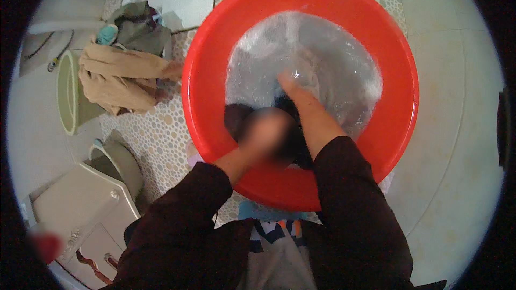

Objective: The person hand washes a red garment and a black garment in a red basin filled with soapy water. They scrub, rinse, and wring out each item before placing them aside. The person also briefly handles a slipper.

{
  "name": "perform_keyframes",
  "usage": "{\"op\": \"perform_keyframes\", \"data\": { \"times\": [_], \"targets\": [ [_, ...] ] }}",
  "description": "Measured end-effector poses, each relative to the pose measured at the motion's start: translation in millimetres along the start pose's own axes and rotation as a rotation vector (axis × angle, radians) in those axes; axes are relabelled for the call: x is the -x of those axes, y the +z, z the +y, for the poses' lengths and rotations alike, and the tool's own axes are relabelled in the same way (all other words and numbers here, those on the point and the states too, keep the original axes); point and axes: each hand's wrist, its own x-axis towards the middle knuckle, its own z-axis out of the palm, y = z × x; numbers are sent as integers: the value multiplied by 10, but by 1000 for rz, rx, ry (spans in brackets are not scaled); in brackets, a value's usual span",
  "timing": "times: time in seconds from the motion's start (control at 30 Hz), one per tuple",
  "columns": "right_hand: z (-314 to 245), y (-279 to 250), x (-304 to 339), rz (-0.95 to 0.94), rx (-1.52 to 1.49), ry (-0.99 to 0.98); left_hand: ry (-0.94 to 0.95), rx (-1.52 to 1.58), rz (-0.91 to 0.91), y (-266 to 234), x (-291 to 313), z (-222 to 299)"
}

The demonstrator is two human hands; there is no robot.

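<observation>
Dark cloth (235, 119) is lying by the tub's (403, 70) near edge, left hand (266, 130) nearer than right hand (293, 87). I cannot tell whether fingers are clamping.

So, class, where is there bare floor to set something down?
Bare pebbled floor lies between the red tub, tan cloth and lower bucket. Crowded: around the green bucket, and in the tub, where left hand, right hand and dark cloth lie close.

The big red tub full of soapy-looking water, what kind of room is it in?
Probably a bathroom or washroom. There's what looks like a white squat toilet in the floor, pebble-patterned flooring, and the big red tub of cloudy water.
</observation>
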Motion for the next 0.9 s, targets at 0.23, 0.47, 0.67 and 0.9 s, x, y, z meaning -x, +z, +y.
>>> {"op": "perform_keyframes", "data": {
  "times": [0.23,0.47,0.67,0.9],
  "targets": [
    [731,-671,-136,-6,114,-195,-233,317,55,-42,213,-21],
    [824,-335,1291,-223,-338,-801,-553,148,-95,223,-239,-215],
    [450,237,1296,48,-313,-308,-433,150,78,1070,-368,-817],
    [79,94,494,168,49,-86,-413,120,-46,117,-347,-137]
  ]
}}
